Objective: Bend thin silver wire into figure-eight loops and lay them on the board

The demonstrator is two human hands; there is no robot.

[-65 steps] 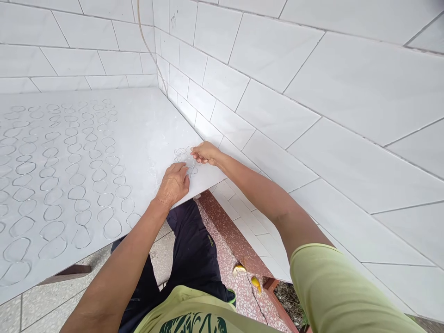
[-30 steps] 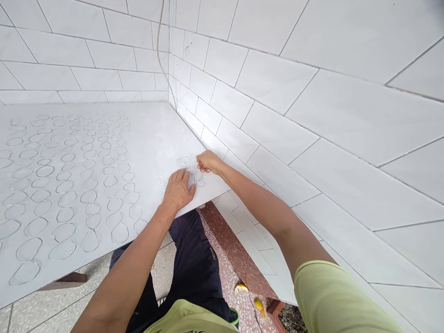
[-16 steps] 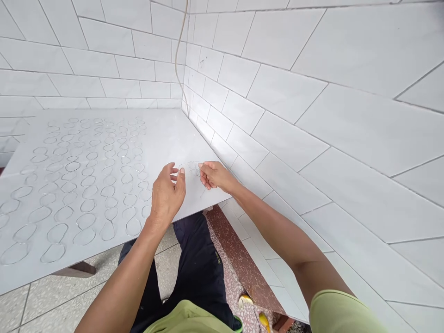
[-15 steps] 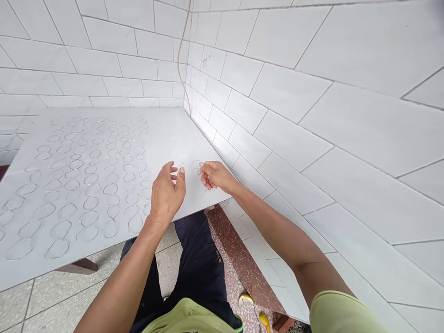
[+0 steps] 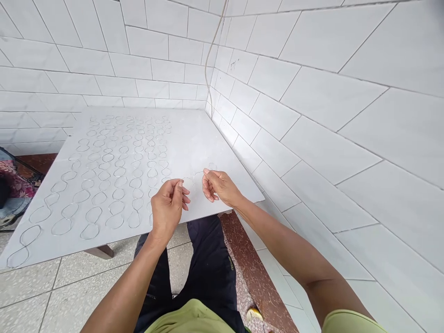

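Note:
A thin clear wire loop [image 5: 194,179] hangs between my two hands just above the near right part of a large white board [image 5: 194,138]. My left hand [image 5: 169,208] pinches its left end with curled fingers. My right hand [image 5: 218,186] pinches its right end. Rows of several figure-eight wire loops [image 5: 114,171] lie flat across the board to the left of my hands.
White tiled walls [image 5: 312,106] close in on the right and behind the board. A thin cord [image 5: 208,60] hangs down the corner. A reddish speckled ledge [image 5: 249,273] runs below right, a patterned cloth [image 5: 14,185] lies at far left.
Both hands lifted off the small pile of loops near the board's right corner and drew one loop up between them. The view swung left, showing more of the board.

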